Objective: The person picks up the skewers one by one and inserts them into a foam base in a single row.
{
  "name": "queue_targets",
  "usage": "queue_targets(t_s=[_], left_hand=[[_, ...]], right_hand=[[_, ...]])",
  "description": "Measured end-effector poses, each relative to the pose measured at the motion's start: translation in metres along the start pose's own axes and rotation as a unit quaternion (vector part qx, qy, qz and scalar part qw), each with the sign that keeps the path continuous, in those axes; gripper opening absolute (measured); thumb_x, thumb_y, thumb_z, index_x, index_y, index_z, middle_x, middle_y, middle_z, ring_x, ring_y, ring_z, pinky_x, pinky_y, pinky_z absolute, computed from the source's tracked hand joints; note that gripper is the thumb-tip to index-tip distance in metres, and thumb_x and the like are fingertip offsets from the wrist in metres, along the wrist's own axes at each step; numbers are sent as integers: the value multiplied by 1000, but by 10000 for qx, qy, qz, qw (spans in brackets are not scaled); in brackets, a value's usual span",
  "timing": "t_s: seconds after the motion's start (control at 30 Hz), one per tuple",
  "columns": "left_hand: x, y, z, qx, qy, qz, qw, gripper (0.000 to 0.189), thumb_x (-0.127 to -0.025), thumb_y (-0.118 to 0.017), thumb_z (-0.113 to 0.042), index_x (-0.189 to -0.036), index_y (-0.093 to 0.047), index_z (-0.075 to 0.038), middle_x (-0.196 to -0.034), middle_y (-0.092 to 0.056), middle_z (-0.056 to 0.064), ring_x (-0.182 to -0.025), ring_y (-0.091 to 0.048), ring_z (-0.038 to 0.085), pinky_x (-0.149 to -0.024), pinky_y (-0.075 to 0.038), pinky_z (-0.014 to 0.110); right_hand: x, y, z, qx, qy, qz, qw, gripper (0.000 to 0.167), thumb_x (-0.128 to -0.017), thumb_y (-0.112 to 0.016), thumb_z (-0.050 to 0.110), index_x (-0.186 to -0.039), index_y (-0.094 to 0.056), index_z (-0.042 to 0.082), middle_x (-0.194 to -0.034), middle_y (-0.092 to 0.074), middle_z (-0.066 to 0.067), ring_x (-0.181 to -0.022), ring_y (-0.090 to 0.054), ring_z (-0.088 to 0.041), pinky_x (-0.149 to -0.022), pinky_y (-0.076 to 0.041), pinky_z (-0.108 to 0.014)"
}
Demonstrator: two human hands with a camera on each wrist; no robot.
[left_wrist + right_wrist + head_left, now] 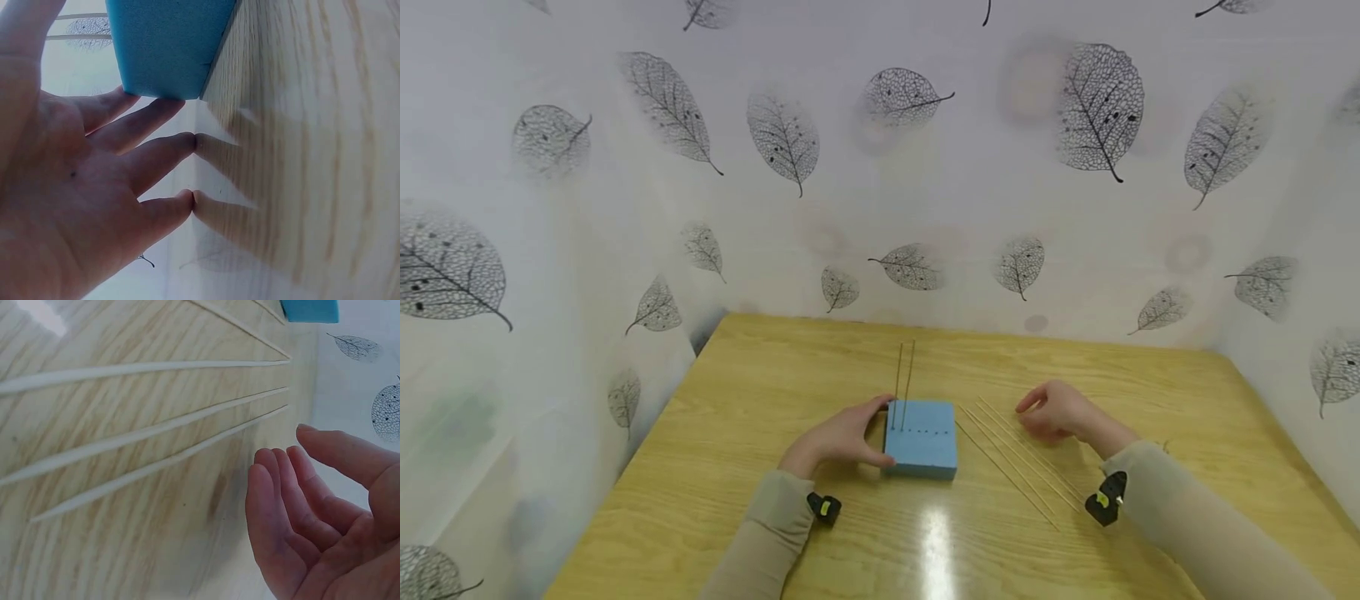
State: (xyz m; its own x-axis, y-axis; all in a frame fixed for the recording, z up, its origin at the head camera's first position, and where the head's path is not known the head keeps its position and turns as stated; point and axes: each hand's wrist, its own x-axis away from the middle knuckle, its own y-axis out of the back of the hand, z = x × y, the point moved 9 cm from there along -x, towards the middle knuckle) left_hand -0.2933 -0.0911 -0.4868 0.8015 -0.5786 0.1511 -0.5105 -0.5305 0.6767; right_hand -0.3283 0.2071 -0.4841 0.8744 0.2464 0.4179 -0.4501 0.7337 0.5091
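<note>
A square blue foam block (931,454) lies flat on the table with a row of small dark holes across its top. Two thin wooden skewers (897,375) stand upright in the holes at its left end. My left hand (842,435) holds the block by its left side, thumb at the near corner and fingers at the far one. In the left wrist view, two fingertips touch the block's side and the lower fingers rest on the table. My right hand (1060,412), empty with fingers loosely bent, hovers just right of several loose skewers (144,433).
The loose skewers lie slanted on the wooden table (760,383), right of the block. A pale curtain (925,183) with leaf prints hangs behind the table and along both sides. Each wrist wears a small black camera (825,508).
</note>
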Motion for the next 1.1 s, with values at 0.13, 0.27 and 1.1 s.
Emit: queue_targets(t_s=[0.13, 0.27, 1.1], left_hand=[[0, 0, -1, -34, 14, -9, 10000, 106, -74, -84, -39, -157, -25, -11, -157, -39, 12, -144, -37, 31, -120, -30, 50], [0, -1, 0, -38, 21, 13, 10000, 107, -74, -85, -39, -157, -24, -10, -157, -38, 12, -145, -36, 31, -120, -29, 51], [2, 2, -4, 25, -30, -27, 10000, 106, -73, -85, -37, -156, -26, -9, -156, -40, 11, -144, -38, 30, -120, -30, 49]], right_hand=[[1, -1, -6, 97, -154, -138, 9997, 26, -82, -70, 2, -106, -66, -7, -73, -60, -4, -57, -55, -11, -51, -53, -26], [2, -5, -8, 155, -196, -113, 9996, 26, -80, -73, 3, -103, -67, -5, -73, -63, -5, -58, -56, -12, -52, -53, -26], [1, -3, -4, 422, 22, -242, 9988, 26, -74, -73, 0, -100, -69, -6, -65, -62, -1, -56, -56, -12, -51, -54, -28]])
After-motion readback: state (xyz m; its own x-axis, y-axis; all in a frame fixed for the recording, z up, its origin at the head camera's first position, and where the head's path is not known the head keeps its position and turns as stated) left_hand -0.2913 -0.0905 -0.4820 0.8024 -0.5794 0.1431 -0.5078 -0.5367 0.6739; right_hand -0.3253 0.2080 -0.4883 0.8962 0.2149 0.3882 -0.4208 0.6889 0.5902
